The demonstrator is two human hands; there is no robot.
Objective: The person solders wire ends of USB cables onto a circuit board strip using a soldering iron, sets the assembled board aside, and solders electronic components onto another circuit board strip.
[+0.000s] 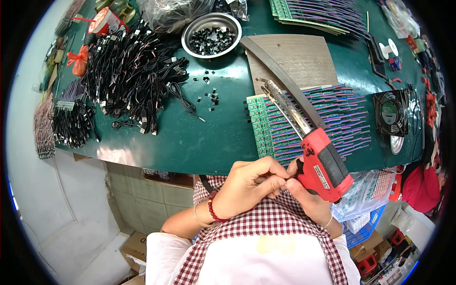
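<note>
Close above my lap, at the table's front edge, both hands meet with thumbs and fingertips together. My left hand (251, 185) is closed in a pinch; whatever its fingertips hold is too small or hidden to name. In my right hand (308, 195) is a red soldering gun (317, 164) with a dark grip panel, its metal barrel (288, 107) pointing up and left over the table. The right thumb reaches out beside the left fingertips. Beneath the barrel lies a green circuit board panel (260, 126) with rows of coloured wires.
A dark curved bar (285, 81) crosses a wooden board (294, 52). A metal bowl (190, 34) holds small black parts; loose black parts (213, 96) lie nearby. Black USB cables (133, 71) are heaped at left. At right stand a black fan (390, 113) and white spool (388, 48).
</note>
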